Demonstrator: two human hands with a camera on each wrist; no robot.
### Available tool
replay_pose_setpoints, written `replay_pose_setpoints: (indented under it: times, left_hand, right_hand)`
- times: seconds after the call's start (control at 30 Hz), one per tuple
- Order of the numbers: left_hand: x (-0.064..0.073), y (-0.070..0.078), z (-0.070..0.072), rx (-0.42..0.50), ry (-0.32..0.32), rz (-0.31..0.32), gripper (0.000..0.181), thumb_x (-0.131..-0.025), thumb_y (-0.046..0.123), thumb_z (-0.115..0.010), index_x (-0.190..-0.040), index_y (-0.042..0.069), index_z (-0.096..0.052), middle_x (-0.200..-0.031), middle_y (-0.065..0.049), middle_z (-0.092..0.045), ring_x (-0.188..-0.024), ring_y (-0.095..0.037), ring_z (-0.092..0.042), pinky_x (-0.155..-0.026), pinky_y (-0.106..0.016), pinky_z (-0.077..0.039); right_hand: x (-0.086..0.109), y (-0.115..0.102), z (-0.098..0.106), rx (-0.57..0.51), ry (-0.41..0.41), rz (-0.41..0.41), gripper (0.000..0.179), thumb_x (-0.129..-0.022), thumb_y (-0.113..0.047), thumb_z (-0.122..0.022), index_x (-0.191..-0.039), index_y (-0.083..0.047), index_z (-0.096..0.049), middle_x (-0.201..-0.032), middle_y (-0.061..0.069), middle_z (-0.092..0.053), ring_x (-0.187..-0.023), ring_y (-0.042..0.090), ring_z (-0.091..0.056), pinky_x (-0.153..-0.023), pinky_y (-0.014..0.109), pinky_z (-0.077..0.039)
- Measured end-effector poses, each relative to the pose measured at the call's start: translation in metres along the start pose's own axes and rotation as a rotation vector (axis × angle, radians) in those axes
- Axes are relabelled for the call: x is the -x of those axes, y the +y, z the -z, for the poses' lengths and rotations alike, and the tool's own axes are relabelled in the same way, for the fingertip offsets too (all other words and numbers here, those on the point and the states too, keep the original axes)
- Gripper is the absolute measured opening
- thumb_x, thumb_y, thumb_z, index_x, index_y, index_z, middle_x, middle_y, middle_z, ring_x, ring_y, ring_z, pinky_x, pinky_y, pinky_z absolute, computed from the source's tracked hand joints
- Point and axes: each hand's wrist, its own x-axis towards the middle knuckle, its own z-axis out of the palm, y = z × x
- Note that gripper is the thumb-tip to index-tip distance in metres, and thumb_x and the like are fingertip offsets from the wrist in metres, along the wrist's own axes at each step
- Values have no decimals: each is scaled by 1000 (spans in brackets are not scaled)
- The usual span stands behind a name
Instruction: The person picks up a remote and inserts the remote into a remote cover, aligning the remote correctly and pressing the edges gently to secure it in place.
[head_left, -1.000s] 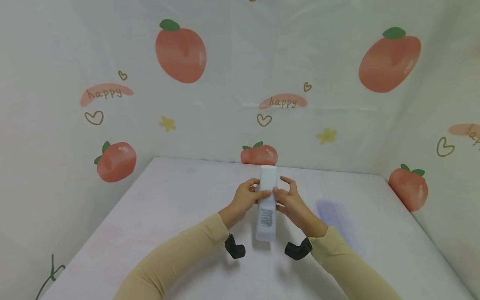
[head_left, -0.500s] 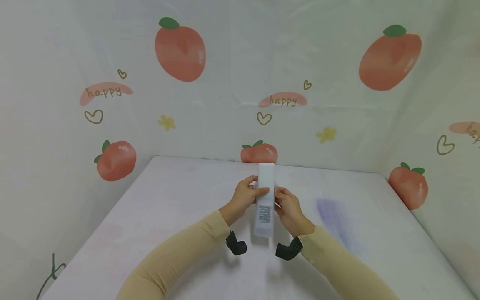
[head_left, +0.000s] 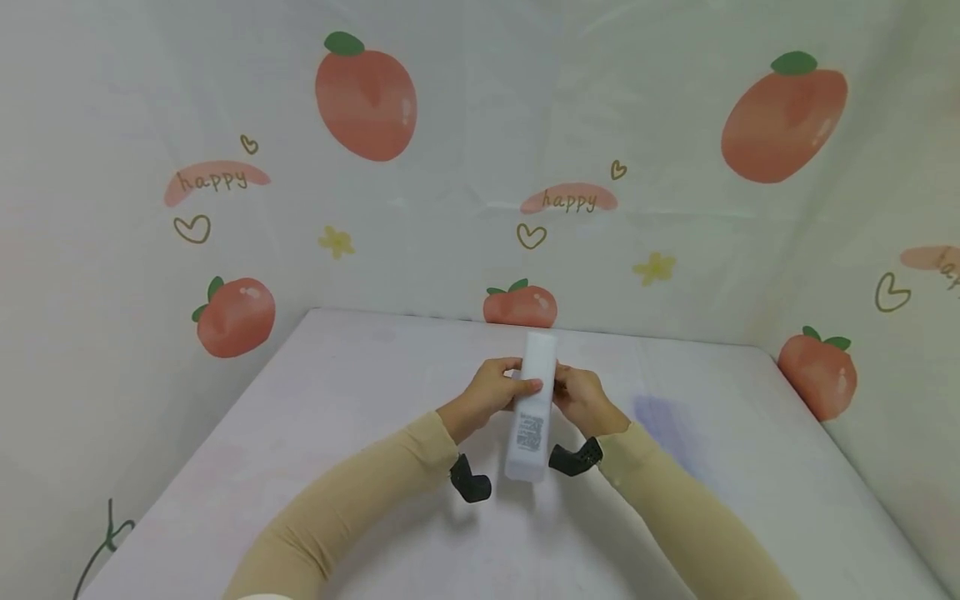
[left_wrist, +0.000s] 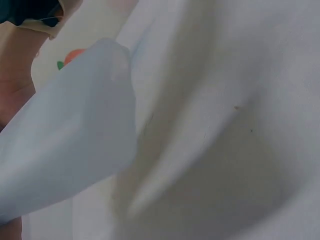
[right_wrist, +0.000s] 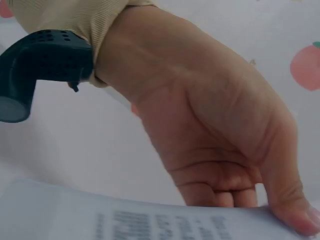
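Head view: bottle [head_left: 537,362] white, long, flat-sided, slightly tilted; grey print [head_left: 531,433] on lower face. Left hand [head_left: 491,392] curled round it, thumb across front; right hand [head_left: 590,400] pinching edge.

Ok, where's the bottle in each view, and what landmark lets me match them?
Head: bottle just right of centre, slightly tilted, between the left hand and right hand.
Left wrist: bottle comes in from the left edge, ending left of centre.
Right wrist: bottle runs along the bottom edge, printed side showing.
Shared landmark: the fruit-print wall, visible in all three.
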Motion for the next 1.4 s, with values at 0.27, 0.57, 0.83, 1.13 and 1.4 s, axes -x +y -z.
replay_pose_setpoints:
  times: [0.27,0.57,0.83,1.13,1.4]
  left_hand:
    - [5,-2,2,31,-17,33,48,-85,19,-75,-129,5,-59,-110,-14,-65,-84,-19,-67,-78,-36,-58]
    - [0,9,6,57,51,-74,55,-84,17,-77,-133,7,-55,-114,-18,-65,-93,-24,-66,-83,-41,-57]
    - [4,1,3,25,38,-97,53,-79,9,-81,-126,5,-58,-115,-18,-66,-97,-26,-66,-81,-40,-58]
    - [5,-9,4,187,7,-82,46,-89,14,-70,-130,-2,-54,-119,-20,-63,-100,-25,-66,-86,-39,-56]
    - [3,-19,-2,222,20,-48,15,-90,12,-68,-93,-3,-64,-85,-3,-65,-76,-12,-64,-75,-34,-59]
  right_hand:
    - [-3,-4,-2,21,20,-29,41,-99,3,-44,-139,12,-41,-106,8,-55,-89,13,-53,-69,18,-49]
    - [10,4,-7,14,-63,85,22,-105,-23,-42,-123,-11,-41,-125,6,-45,-108,19,-48,-87,28,-43]
    - [15,10,5,196,-179,137,51,-101,-33,-49,-141,-6,-34,-125,9,-48,-98,14,-59,-83,28,-49]
    - [14,5,18,180,-141,146,43,-102,-36,-46,-127,-2,-42,-104,-1,-53,-87,12,-59,-74,25,-50]
    - [15,2,25,249,-246,135,45,-100,-20,-54,-137,-4,-33,-102,0,-59,-85,11,-62,-75,26,-52]
